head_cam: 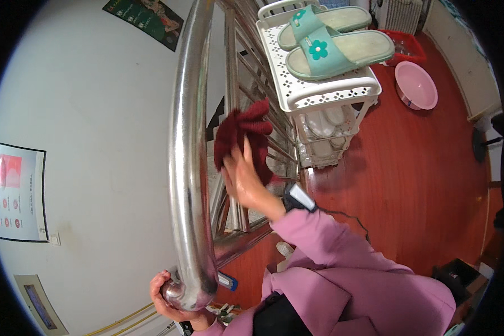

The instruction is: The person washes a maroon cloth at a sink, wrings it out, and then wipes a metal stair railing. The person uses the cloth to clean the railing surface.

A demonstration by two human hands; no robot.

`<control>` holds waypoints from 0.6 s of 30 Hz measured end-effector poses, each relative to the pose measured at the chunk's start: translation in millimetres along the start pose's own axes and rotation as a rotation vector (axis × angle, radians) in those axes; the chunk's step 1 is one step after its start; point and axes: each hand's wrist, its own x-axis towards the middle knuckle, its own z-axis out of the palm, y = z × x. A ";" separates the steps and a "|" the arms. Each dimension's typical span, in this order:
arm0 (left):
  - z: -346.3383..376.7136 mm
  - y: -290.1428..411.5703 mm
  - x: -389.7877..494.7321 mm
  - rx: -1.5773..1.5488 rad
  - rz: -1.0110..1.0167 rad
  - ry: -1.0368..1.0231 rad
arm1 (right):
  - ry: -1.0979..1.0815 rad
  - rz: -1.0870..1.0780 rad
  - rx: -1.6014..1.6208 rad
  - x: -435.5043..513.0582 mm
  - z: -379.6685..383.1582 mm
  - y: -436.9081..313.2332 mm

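My right hand (245, 180) holds a dark red cloth (254, 126), bunched above the fingers. The hand and cloth look slightly blurred. They are just right of a thick stainless steel handrail (189, 147), over the metal bars of the railing (232, 59). Whether the cloth touches the bars I cannot tell. At the near end of the handrail, my left hand (164, 300) is wrapped around its curved end cap (176, 292). Part of its palm is hidden beneath the metal.
A white perforated rack (332, 94) stands beside the railing, with mint-green slippers (340, 50) on top and pale footwear below. A pink basin (418, 86) and a red basket (407, 48) are on the reddish wood floor (403, 180). A dark cable (353, 218) crosses it.
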 end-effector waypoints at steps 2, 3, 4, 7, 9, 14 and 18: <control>4.1 0.9 -2.7 0.070 0.009 0.023 | -0.108 0.101 0.218 -37.6 -16.1 -15.6; 3.5 1.2 -1.4 -0.006 0.013 0.008 | -0.214 0.163 0.314 -56.9 -28.2 -20.4; 2.3 1.3 1.0 -0.030 0.011 -0.008 | -0.494 0.144 0.368 -77.8 -45.4 -23.0; 0.9 -1.4 0.6 0.056 0.076 -0.045 | -0.325 0.233 0.789 -122.4 -73.4 -34.4; -2.1 -5.2 -0.9 0.083 0.071 -0.028 | -0.192 0.332 0.821 -124.9 -72.5 -13.9; -13.9 -12.2 -4.4 0.123 0.082 -0.035 | -0.381 0.428 0.305 -88.4 -9.7 39.1; -24.6 -12.2 -3.8 -0.108 -0.193 0.055 | -0.082 -0.014 0.054 -78.0 31.1 67.7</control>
